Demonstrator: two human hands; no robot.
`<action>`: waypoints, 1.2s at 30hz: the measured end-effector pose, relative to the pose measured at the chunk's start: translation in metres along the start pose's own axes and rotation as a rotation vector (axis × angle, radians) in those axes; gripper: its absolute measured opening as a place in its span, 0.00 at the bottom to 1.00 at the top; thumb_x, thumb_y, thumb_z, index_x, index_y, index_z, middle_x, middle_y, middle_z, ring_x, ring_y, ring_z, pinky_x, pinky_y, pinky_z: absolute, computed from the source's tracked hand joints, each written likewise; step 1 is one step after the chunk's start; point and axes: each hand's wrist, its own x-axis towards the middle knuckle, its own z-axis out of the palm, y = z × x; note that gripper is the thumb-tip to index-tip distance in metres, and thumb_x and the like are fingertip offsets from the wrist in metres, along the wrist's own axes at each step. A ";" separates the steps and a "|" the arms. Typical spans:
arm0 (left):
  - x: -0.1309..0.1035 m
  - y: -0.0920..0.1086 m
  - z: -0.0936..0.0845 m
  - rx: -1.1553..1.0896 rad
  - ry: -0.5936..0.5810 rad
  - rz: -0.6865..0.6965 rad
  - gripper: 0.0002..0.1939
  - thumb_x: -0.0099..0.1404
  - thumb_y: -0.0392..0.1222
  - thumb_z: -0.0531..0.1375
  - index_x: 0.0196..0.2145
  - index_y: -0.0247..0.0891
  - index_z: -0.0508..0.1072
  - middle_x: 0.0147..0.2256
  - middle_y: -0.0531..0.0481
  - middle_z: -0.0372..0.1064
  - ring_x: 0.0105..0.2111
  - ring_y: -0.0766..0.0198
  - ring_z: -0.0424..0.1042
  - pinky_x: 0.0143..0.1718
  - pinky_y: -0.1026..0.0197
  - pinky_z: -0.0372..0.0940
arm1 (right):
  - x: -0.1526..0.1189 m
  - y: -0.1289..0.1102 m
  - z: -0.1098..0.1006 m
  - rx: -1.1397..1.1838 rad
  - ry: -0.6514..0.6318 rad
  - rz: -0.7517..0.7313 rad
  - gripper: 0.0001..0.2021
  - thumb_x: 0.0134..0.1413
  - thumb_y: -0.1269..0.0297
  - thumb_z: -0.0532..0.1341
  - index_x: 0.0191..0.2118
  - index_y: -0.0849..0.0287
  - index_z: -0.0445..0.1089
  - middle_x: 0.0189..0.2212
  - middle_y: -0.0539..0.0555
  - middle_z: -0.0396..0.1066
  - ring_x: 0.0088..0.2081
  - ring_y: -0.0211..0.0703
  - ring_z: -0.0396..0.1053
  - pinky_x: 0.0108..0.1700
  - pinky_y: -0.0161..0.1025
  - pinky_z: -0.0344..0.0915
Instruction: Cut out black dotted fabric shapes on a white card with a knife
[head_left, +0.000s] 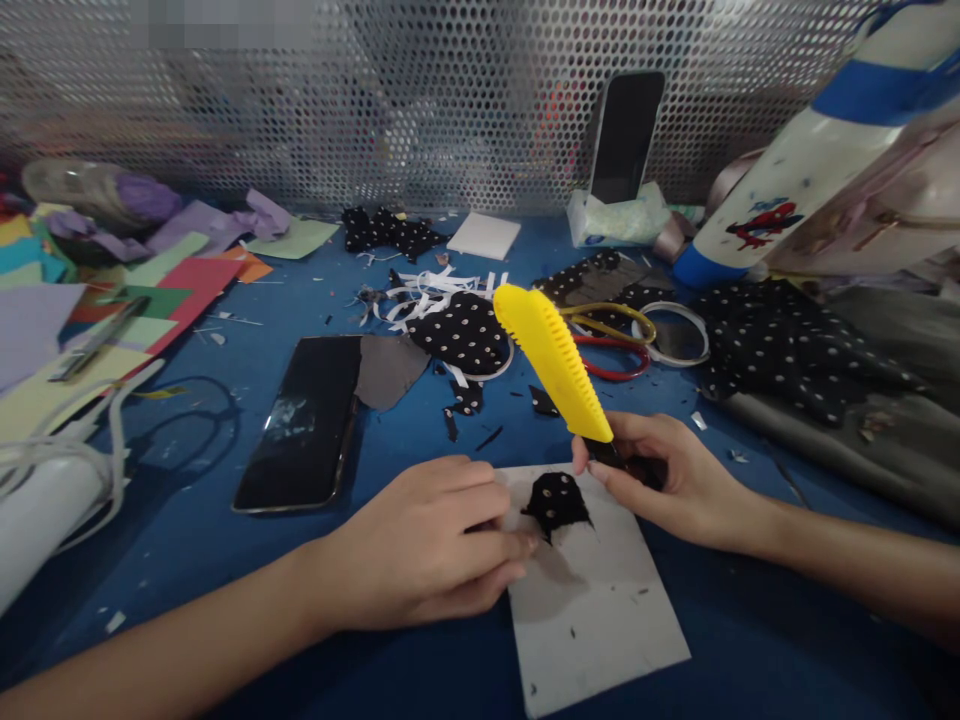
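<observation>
My right hand (679,480) is closed around a yellow utility knife (555,365), gripping its dark front end. The knife's ridged yellow body slants up to the left; no blade shows. Below it lies a white card (600,620) on the blue table. A small ragged piece of black dotted fabric (557,502) rests near the card's top, with a greyish patch under its lower edge. My left hand (442,540) has its fingers curled over the card's left edge, fingertips beside the fabric. Its thumb is mostly hidden.
A phone (307,425) lies left of centre. Behind the knife are dotted fabric scraps (461,330), white paper strips (431,290) and red-handled scissors (615,360). Coloured papers (195,295) and a white cable (116,470) lie left; a bottle (795,170) leans at right. Perforated metal (450,100) stands behind.
</observation>
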 end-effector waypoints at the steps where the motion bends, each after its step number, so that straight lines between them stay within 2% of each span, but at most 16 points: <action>1: 0.000 0.000 0.000 -0.004 -0.002 -0.002 0.13 0.75 0.38 0.49 0.45 0.37 0.74 0.30 0.50 0.66 0.29 0.60 0.58 0.28 0.57 0.54 | 0.000 0.000 0.000 -0.004 0.002 0.001 0.06 0.58 0.66 0.58 0.37 0.61 0.71 0.28 0.53 0.70 0.25 0.36 0.64 0.24 0.33 0.60; 15: 0.000 0.000 0.000 -0.016 -0.011 0.006 0.11 0.72 0.36 0.52 0.45 0.34 0.75 0.30 0.49 0.66 0.29 0.60 0.58 0.28 0.57 0.53 | 0.002 0.000 0.002 0.002 -0.008 0.026 0.07 0.59 0.66 0.57 0.38 0.61 0.71 0.31 0.54 0.71 0.28 0.38 0.66 0.27 0.34 0.62; 22: 0.000 -0.001 0.000 -0.023 -0.015 0.005 0.12 0.73 0.37 0.52 0.45 0.35 0.75 0.31 0.49 0.66 0.30 0.59 0.58 0.29 0.57 0.54 | 0.003 0.000 0.002 0.040 -0.015 0.023 0.07 0.59 0.65 0.57 0.39 0.60 0.70 0.29 0.52 0.69 0.25 0.36 0.62 0.26 0.34 0.59; 36: 0.000 -0.001 0.000 -0.014 -0.013 0.008 0.12 0.73 0.37 0.52 0.46 0.36 0.74 0.31 0.49 0.67 0.30 0.60 0.58 0.29 0.58 0.54 | 0.004 -0.002 0.002 0.063 -0.010 0.016 0.08 0.62 0.63 0.57 0.39 0.60 0.70 0.31 0.54 0.70 0.30 0.39 0.67 0.29 0.35 0.63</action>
